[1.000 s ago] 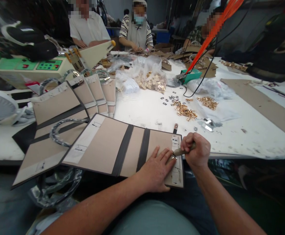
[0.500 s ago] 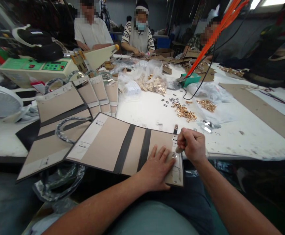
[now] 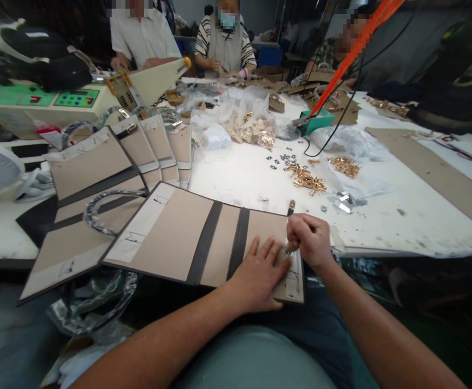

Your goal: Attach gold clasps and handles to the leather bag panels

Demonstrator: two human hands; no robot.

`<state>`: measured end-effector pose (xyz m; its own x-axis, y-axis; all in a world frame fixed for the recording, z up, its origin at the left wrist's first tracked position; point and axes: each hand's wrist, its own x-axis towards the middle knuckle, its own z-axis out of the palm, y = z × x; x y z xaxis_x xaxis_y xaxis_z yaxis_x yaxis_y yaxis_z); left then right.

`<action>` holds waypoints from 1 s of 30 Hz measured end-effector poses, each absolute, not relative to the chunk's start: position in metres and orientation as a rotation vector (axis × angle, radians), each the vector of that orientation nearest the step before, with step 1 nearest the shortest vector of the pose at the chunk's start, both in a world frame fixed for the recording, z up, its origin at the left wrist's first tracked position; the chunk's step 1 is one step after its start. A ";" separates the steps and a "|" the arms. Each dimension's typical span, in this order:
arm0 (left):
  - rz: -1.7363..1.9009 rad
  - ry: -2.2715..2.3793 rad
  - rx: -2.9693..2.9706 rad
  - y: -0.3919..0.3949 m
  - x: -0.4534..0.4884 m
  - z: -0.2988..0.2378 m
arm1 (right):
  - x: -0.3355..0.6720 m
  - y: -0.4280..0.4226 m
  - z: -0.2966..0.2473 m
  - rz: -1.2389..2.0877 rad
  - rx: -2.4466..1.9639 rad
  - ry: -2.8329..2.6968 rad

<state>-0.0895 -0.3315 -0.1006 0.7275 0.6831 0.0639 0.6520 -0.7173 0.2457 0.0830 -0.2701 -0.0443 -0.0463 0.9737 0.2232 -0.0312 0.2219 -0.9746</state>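
Observation:
A bag panel (image 3: 171, 227) of beige board with black fold strips lies open in front of me, its near edge overhanging the table. My left hand (image 3: 258, 275) rests flat on its right section, fingers spread. My right hand (image 3: 311, 240) is a fist at the panel's right edge, closed around a short tool mostly hidden by the fingers. The tool's lower end meets a small metal piece (image 3: 289, 249) on the pale strip there. Above the fist, a dark tab with a metal end (image 3: 291, 206) sticks out past the panel's edge.
More bag panels (image 3: 92, 162) with wrapped handles (image 3: 110, 208) overlap at left, before a green-topped machine (image 3: 37, 100). Gold fittings (image 3: 307, 179), small metal plates (image 3: 287, 158) and plastic bags (image 3: 248, 116) lie across the white table (image 3: 228, 178). Co-workers (image 3: 226, 48) are at the far side.
My right fist has moved slightly left and down, bringing the tool's end onto the metal piece. My left hand stays on the panel. The camera view has shifted a little.

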 end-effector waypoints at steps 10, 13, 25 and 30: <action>0.251 1.010 2.606 -0.340 -0.090 -0.087 | 0.160 -0.337 -0.060 0.939 -1.070 -0.876; 0.406 1.010 2.478 -0.339 -0.100 -0.067 | 0.168 -0.369 -0.080 0.971 -1.165 -0.634; 1.362 0.986 0.816 -0.325 -0.202 0.043 | 0.072 -0.340 -0.005 0.794 -1.038 -1.504; 1.355 0.868 0.632 -0.344 -0.234 0.043 | 0.020 -0.308 0.023 0.764 -0.839 -1.700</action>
